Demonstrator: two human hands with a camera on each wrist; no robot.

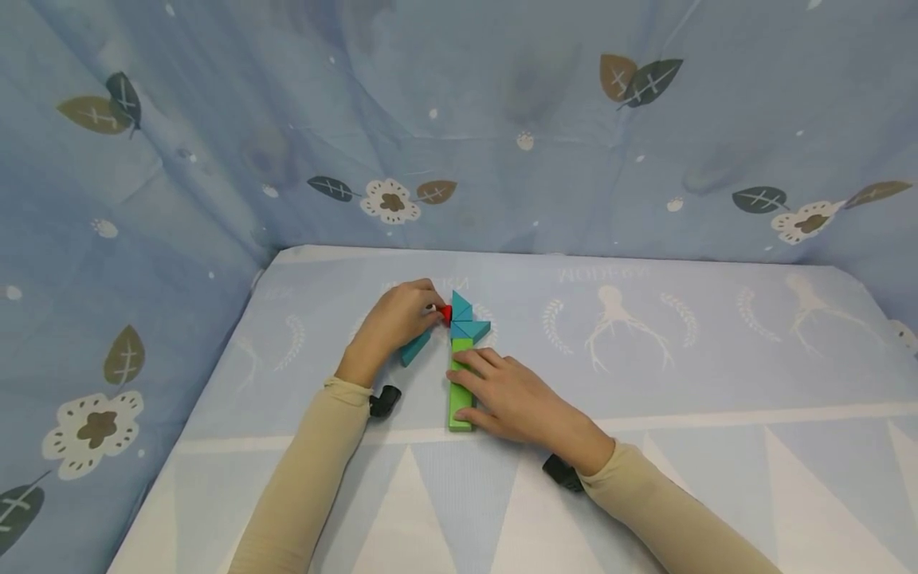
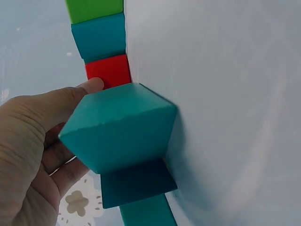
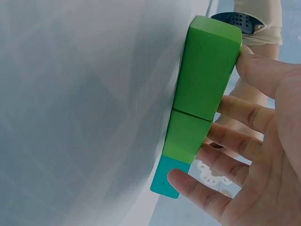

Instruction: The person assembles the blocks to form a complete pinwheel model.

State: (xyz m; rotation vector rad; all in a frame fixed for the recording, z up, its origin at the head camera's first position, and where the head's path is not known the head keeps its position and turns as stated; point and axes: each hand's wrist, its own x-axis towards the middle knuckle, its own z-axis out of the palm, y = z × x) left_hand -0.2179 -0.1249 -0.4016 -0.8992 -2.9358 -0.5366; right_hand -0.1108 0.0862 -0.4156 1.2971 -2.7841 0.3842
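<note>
Green blocks (image 1: 460,406) lie in a line, with several teal triangular blocks (image 1: 461,308) at the far end. A small red block (image 1: 446,313) touches the teal ones on their left. My left hand (image 1: 397,319) pinches the red block; in the left wrist view its thumb lies on the red block (image 2: 112,71), partly hidden by a nearer teal block (image 2: 122,127). My right hand (image 1: 519,401) rests along the green blocks, fingers spread; in the right wrist view the fingertips touch the side of the green blocks (image 3: 207,70) and one reaches the teal block (image 3: 164,181).
A separate teal block (image 1: 415,348) lies below my left hand. Black devices (image 1: 385,401) are at both wrists. The patterned tabletop (image 1: 717,367) extends to the right, and a blue printed cloth (image 1: 488,183) hangs behind and on the left.
</note>
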